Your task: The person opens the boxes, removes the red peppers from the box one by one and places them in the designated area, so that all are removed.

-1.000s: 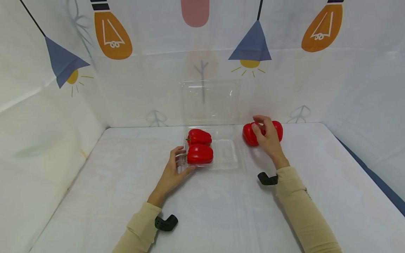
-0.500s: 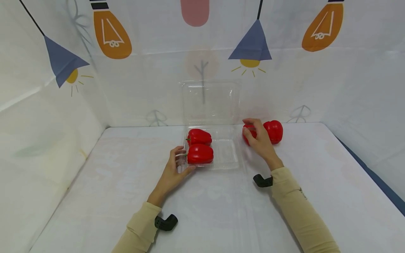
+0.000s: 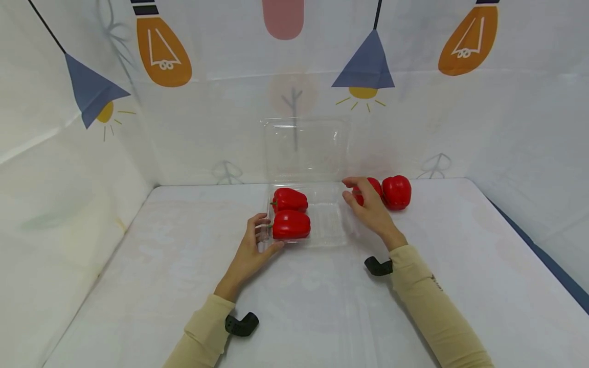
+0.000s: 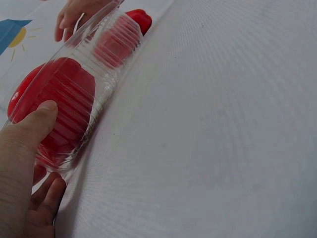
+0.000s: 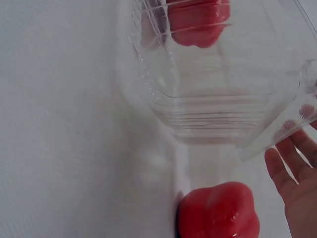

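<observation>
A clear plastic clamshell container lies on the white table with its lid raised at the back. Two red bell peppers, a rear one and a front one, lie in its left part. My left hand holds the container's front left corner, thumb against the ribbed front wall. At the right rim is my right hand, fingers extended, some tips seen through the plastic. Behind it are two more peppers, one partly hidden and one in full view.
A white sheet printed with lamps and bulbs hangs behind the table and along its sides. Each sleeve carries a black wrist mount, one on the left and one on the right.
My right hand has come left and a little nearer, away from the two peppers on the table, to the container's right rim. The left hand and container have stayed put.
</observation>
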Motion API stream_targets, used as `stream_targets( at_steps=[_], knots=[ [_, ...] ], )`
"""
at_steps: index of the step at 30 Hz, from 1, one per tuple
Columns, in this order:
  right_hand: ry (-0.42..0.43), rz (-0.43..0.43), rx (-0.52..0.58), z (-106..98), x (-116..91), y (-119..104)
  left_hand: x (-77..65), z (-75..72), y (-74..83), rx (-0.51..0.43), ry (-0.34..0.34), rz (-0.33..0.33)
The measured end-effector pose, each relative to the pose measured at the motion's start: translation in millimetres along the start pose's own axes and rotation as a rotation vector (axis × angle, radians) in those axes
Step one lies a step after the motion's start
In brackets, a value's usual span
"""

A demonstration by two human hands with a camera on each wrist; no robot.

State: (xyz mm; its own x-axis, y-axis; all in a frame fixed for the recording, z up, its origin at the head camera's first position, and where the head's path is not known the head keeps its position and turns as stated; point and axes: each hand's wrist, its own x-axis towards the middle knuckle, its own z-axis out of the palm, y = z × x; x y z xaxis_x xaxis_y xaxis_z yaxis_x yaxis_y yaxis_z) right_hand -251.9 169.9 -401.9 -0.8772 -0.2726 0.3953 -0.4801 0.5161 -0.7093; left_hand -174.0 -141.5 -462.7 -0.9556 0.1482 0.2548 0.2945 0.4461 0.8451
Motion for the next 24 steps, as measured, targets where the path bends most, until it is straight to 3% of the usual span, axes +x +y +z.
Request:
stream_targets(
  at_steps=[7, 16, 24],
  knots=[
    [-0.098, -0.051, -0.025, 12, 0, -5, 0.4, 0.5, 0.7, -0.004, 0.0, -0.017],
    [-0.181, -0.107, -0.054, 27, -2, -12, 0.9, 0.3, 0.1, -0.003, -0.001, 0.014],
    [-0.238, -0.096, -0.083, 30, -3, -17, 1.1, 0.6, 0.3, 0.0, 0.0, 0.014]
  ],
)
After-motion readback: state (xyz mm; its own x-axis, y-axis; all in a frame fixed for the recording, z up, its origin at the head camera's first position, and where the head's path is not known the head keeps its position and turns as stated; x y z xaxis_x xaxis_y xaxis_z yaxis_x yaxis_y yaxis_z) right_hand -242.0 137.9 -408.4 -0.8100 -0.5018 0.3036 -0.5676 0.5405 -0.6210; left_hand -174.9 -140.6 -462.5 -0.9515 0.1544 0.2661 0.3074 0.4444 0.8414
